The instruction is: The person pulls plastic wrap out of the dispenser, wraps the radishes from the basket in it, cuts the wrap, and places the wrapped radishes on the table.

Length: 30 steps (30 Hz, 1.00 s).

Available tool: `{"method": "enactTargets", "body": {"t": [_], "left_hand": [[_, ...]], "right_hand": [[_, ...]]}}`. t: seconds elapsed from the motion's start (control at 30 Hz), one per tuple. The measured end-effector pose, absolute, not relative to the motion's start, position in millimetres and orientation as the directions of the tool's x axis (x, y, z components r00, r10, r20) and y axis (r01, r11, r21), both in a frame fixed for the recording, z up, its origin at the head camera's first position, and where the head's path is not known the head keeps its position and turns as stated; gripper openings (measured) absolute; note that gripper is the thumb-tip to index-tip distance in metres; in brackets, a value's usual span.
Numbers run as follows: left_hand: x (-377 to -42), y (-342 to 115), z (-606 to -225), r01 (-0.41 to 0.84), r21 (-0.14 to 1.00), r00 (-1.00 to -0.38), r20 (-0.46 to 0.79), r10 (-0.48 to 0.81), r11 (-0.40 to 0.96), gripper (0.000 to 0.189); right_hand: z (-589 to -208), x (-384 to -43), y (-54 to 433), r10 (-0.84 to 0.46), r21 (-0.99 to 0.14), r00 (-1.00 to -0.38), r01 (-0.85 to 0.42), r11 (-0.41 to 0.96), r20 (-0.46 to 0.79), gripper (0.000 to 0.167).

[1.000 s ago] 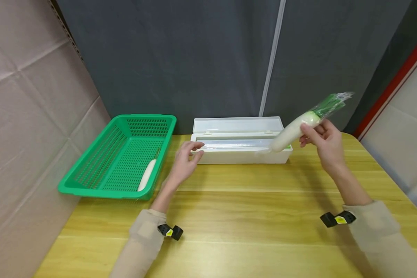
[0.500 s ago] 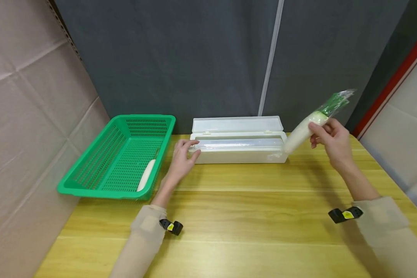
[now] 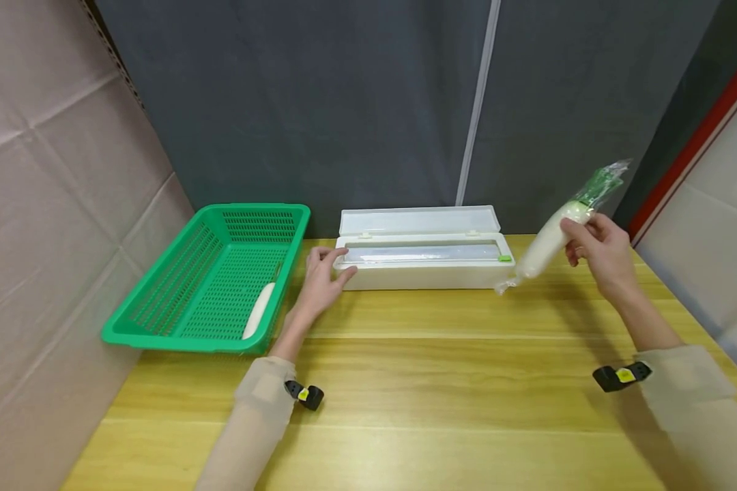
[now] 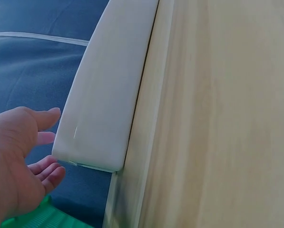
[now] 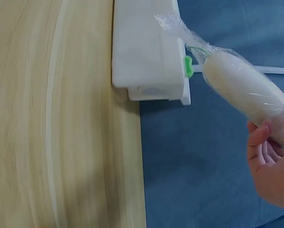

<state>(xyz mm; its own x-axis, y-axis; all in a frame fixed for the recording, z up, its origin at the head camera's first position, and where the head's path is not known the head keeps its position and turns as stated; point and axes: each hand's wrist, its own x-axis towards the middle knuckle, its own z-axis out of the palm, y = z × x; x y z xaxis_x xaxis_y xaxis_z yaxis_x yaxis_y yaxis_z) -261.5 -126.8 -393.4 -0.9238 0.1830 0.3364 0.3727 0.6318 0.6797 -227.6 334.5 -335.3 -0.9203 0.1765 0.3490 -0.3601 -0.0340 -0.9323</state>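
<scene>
In the head view my right hand (image 3: 602, 252) grips a white radish (image 3: 553, 239) wrapped in cling film, with its green leafy top pointing up and away. A twisted tail of film (image 5: 172, 26) hangs off the radish's lower end, close to the right end of the white cling film dispenser (image 3: 426, 276). My left hand (image 3: 322, 283) is at the dispenser's left end, its fingers loosely bent and spread by the corner. The dispenser's lid (image 3: 420, 220) stands raised, the film roll (image 3: 424, 254) shows inside, and a green slider (image 3: 505, 258) sits at the right end.
On the left stands a green plastic basket (image 3: 117, 334) with another white radish (image 3: 259, 310) along its right side. Everything rests on a wooden table (image 3: 430, 389). A dark curtain (image 3: 319, 116) hangs right behind the dispenser.
My right hand has moved the wrapped radish rightward, from in front of the dispenser's right end to beside it. The green slider now shows fully. My left hand has shifted slightly left.
</scene>
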Motion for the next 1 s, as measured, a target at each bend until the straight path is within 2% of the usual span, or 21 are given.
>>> {"method": "enactTargets", "body": {"t": [0.2,0.43,0.67,0.87,0.9,1.0], "left_hand": [[-267.2,-127.2,-397.1,0.375,0.683,-0.924,0.328,0.195,0.627,0.052],[-269.5,-128.3,-400.0,0.356,0.694,-0.934,0.289,0.211,0.626,0.051],[-271.2,-129.0,-400.0,0.351,0.7,-0.936,0.281,0.212,0.622,0.051],[-273.4,-128.8,-399.3,0.356,0.694,-0.934,0.274,0.228,0.625,0.053],[-273.6,-128.8,-399.4,0.355,0.695,-0.935,0.271,0.23,0.626,0.053],[-274.1,-128.7,-400.3,0.343,0.701,-0.939,0.255,0.23,0.625,0.054]], "right_hand": [[-337.9,-229.0,346.2,0.194,-0.952,-0.933,-0.295,0.076,0.304,0.005],[-339.5,-227.0,363.6,0.224,-0.923,-0.95,-0.125,0.364,0.217,0.009],[-347.0,-230.1,382.6,0.225,-0.882,-0.953,-0.077,0.464,0.202,0.008],[-348.4,-233.4,392.1,0.191,-0.784,-0.963,-0.031,0.62,0.189,0.055],[-348.6,-233.6,393.5,0.186,-0.763,-0.964,-0.025,0.646,0.189,0.06],[-349.6,-233.6,398.4,0.177,-0.735,-0.966,-0.018,0.677,0.187,0.062]]}}
